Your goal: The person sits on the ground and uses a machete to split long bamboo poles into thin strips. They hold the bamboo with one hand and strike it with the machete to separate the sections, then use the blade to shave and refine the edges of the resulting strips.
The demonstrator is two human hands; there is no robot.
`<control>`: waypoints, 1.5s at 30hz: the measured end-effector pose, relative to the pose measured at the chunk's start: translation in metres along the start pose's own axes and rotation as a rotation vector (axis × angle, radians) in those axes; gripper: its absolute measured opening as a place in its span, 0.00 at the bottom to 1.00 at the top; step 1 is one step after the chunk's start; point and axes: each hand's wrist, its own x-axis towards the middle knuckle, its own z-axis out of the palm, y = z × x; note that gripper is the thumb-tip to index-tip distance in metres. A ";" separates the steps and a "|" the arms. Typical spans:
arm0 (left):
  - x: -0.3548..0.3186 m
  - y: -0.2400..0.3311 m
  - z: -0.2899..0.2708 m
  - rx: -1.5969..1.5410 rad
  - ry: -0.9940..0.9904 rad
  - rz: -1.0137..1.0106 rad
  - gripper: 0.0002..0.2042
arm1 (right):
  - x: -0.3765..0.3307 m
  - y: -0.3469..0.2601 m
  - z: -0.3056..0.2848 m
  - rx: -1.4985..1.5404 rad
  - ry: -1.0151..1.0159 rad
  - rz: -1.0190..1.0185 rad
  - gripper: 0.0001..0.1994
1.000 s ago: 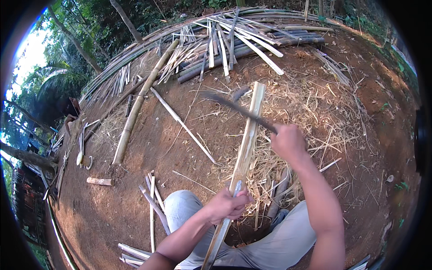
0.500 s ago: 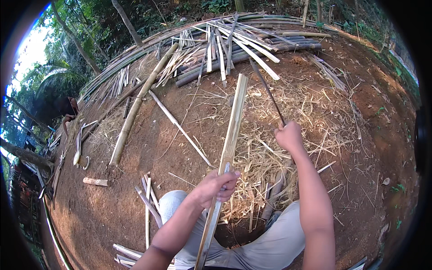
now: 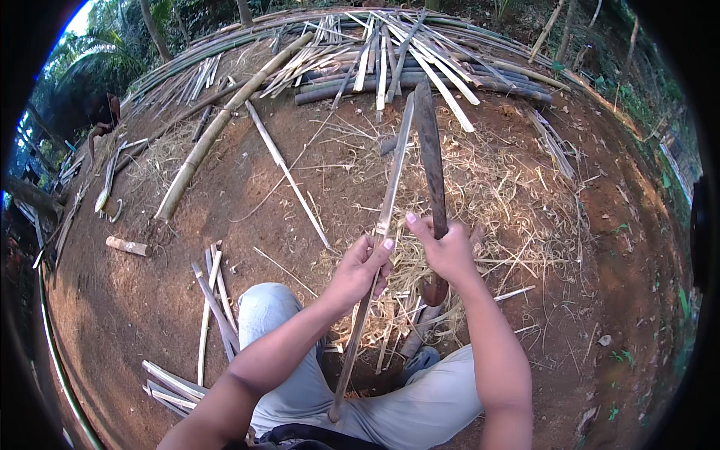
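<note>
My left hand [image 3: 361, 271] grips a long bamboo strip [image 3: 396, 166] near its middle, thumb along its edge. The strip slants from my lap up and away, seen nearly edge-on. Just to its right, my right hand [image 3: 450, 253] is closed round a machete, its dark broad blade [image 3: 430, 142] pointing up and away. The machete's brown wooden handle end [image 3: 434, 291] sticks out below that hand. My right thumb is stretched toward the strip; whether it touches, I cannot tell. Blade and strip run almost side by side, close at their far ends.
Curly bamboo shavings [image 3: 510, 195] cover the ground ahead and right. Split strips [image 3: 442, 79] and dark poles [image 3: 337, 94] are piled at the back. A thick bamboo pole [image 3: 217, 135] lies left; more strips [image 3: 176, 386] lie by my left knee. Another person [image 3: 105, 120] bends at far left.
My right hand has brought the machete leftward, close to the strip, and its blade now shows broadside. The strip has turned from its flat face to nearly edge-on. The left hand still grips it.
</note>
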 end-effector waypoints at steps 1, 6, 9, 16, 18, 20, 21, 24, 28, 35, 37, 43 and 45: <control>-0.001 0.000 0.000 0.015 0.000 -0.005 0.14 | -0.003 -0.003 0.004 0.028 -0.046 0.033 0.23; -0.004 -0.007 0.002 0.117 -0.018 0.023 0.15 | -0.006 -0.002 0.016 0.252 -0.063 0.088 0.13; -0.006 -0.019 0.000 -0.051 -0.061 -0.039 0.16 | -0.006 -0.010 0.010 0.339 -0.010 0.145 0.10; -0.025 -0.045 -0.015 -0.291 -0.364 -0.337 0.13 | -0.005 0.016 -0.010 0.166 0.183 0.107 0.16; -0.025 -0.041 -0.015 -0.248 -0.307 -0.347 0.11 | -0.011 0.036 -0.011 -0.271 0.171 -0.090 0.17; -0.023 -0.035 -0.017 -0.261 -0.253 -0.338 0.11 | -0.019 0.033 -0.007 -0.675 0.111 -0.221 0.16; -0.024 -0.031 -0.018 -0.277 -0.239 -0.318 0.10 | -0.024 0.031 -0.001 -0.821 0.058 -0.344 0.14; -0.020 -0.032 -0.015 -0.275 -0.224 -0.427 0.08 | -0.029 0.060 0.011 -0.990 -0.022 -0.504 0.12; -0.033 -0.031 -0.004 -0.188 -0.176 -0.405 0.07 | -0.015 0.064 0.011 -1.030 -0.139 -0.457 0.10; -0.026 -0.029 -0.012 -0.243 -0.171 -0.418 0.09 | -0.017 0.058 0.023 -1.056 -0.119 -0.545 0.10; -0.030 -0.024 -0.015 -0.181 -0.177 -0.357 0.09 | 0.007 0.050 0.005 -0.977 0.078 -0.271 0.11; -0.024 -0.022 -0.022 -0.225 -0.210 -0.335 0.09 | -0.018 0.048 0.000 -1.060 -0.041 -0.446 0.07; -0.026 -0.032 -0.027 -0.227 -0.210 -0.361 0.09 | -0.023 0.054 0.011 -1.007 -0.056 -0.459 0.09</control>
